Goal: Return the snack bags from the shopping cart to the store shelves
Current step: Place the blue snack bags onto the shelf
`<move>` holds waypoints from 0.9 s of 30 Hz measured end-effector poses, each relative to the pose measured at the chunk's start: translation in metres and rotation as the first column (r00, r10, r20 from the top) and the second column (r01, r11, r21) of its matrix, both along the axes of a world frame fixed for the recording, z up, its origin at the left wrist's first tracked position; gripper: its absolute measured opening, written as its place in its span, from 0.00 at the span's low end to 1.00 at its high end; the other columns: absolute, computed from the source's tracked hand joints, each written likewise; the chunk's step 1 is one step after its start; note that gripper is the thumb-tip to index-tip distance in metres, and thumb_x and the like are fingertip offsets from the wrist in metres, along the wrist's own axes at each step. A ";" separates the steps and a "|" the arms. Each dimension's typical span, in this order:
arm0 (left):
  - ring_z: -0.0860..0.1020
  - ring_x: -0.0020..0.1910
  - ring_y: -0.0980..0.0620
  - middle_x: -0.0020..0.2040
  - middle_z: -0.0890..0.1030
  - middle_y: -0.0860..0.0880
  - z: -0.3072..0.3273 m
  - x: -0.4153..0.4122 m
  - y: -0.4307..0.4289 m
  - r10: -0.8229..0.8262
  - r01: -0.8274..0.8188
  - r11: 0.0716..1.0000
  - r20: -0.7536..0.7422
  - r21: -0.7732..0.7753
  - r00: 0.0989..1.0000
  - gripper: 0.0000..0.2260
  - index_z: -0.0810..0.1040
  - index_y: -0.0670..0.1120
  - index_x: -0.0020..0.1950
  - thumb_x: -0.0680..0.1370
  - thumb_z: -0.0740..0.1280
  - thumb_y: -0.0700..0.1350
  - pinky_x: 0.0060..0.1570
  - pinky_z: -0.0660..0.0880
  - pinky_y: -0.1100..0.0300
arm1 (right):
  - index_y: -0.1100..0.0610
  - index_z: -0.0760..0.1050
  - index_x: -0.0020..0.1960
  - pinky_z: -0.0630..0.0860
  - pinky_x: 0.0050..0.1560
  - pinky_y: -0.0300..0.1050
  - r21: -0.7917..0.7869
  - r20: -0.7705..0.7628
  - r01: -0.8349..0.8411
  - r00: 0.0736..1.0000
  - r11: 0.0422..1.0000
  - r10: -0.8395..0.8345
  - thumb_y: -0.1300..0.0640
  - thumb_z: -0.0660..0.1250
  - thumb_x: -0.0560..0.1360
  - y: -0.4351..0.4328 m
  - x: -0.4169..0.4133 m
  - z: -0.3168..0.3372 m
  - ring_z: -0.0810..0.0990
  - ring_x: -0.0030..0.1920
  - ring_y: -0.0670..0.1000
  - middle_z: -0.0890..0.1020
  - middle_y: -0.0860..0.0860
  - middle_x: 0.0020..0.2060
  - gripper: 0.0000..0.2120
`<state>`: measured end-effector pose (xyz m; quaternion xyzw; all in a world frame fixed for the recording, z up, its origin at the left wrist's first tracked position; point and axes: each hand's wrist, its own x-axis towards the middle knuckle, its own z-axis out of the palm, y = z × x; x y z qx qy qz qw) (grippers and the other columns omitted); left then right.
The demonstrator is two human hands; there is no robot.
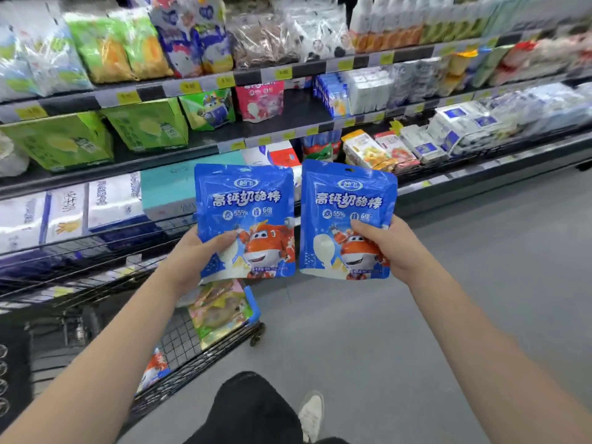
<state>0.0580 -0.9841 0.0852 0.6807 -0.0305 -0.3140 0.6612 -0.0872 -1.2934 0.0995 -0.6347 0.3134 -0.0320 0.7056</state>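
Facing the store shelves [304,107], with the shopping cart [179,344] low on your left, you hold two matching blue snack bags upright above the cart's front end, short of the shelves: the left bag [245,206] and the right bag [347,200], just beside each other. They look light, soft and glossy, probably slippery, so grip the lower body firmly or pinch the flat sealed top when you slot them in. Your left hand [192,261] clamps its bag at the lower left edge, thumb across the front. Your right hand [384,245] clamps its bag at the lower right, thumb in front. The other fingers are hidden behind the bags. A pastel bag [217,312] lies in the cart, and another bag [155,370] sits half hidden behind the wire. The shelf labels are too blurred to read.
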 end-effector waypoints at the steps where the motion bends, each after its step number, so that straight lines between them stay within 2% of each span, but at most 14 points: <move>1: 0.84 0.54 0.45 0.55 0.85 0.47 0.001 0.002 -0.009 -0.006 0.006 1.000 0.007 0.004 1.000 0.13 0.78 0.47 0.63 0.78 0.69 0.44 0.51 0.80 0.52 | 0.51 0.79 0.63 0.82 0.59 0.60 0.001 -0.004 -0.004 1.000 1.000 0.004 0.55 0.76 0.74 -0.009 0.003 0.001 0.87 0.54 0.55 0.87 0.50 0.54 0.18; 4: 0.84 0.54 0.46 0.56 0.85 0.48 0.001 0.013 -0.037 -0.008 0.008 1.000 0.022 0.006 1.000 0.13 0.77 0.48 0.64 0.79 0.69 0.45 0.55 0.79 0.51 | 0.51 0.79 0.63 0.81 0.59 0.61 0.000 -0.015 -0.025 1.000 1.000 0.025 0.54 0.77 0.74 -0.035 0.018 0.003 0.87 0.53 0.55 0.87 0.50 0.53 0.19; 8: 0.84 0.53 0.46 0.55 0.85 0.49 -0.004 0.043 -0.073 0.031 -0.031 0.999 0.005 -0.030 1.000 0.14 0.76 0.48 0.64 0.79 0.69 0.45 0.48 0.82 0.55 | 0.50 0.79 0.63 0.82 0.58 0.60 -0.017 -0.034 -0.048 0.998 0.999 0.047 0.52 0.78 0.73 -0.072 0.050 0.004 0.87 0.53 0.55 0.88 0.50 0.53 0.20; 13: 0.84 0.53 0.45 0.55 0.85 0.48 -0.013 0.094 -0.115 0.067 -0.068 0.997 -0.019 -0.041 0.998 0.16 0.76 0.48 0.64 0.77 0.71 0.47 0.52 0.80 0.49 | 0.51 0.79 0.63 0.81 0.59 0.60 -0.011 -0.048 -0.071 0.996 0.997 0.071 0.53 0.77 0.73 -0.117 0.101 0.007 0.87 0.54 0.56 0.87 0.51 0.54 0.20; 18: 0.85 0.51 0.46 0.55 0.85 0.47 -0.016 0.132 -0.156 0.076 -0.077 0.996 -0.016 -0.051 0.997 0.16 0.75 0.47 0.65 0.78 0.70 0.45 0.46 0.82 0.54 | 0.53 0.78 0.64 0.81 0.59 0.62 0.005 -0.092 -0.088 0.992 0.996 0.088 0.54 0.77 0.73 -0.162 0.155 0.007 0.87 0.54 0.57 0.87 0.52 0.54 0.21; 27: 0.84 0.53 0.44 0.55 0.85 0.48 -0.023 0.181 -0.205 0.157 -0.157 0.988 -0.037 0.004 0.987 0.20 0.76 0.48 0.64 0.74 0.73 0.50 0.57 0.78 0.43 | 0.55 0.80 0.63 0.82 0.55 0.54 0.046 -0.119 -0.134 0.983 0.990 0.139 0.55 0.77 0.73 -0.219 0.221 -0.015 0.87 0.54 0.56 0.87 0.52 0.54 0.19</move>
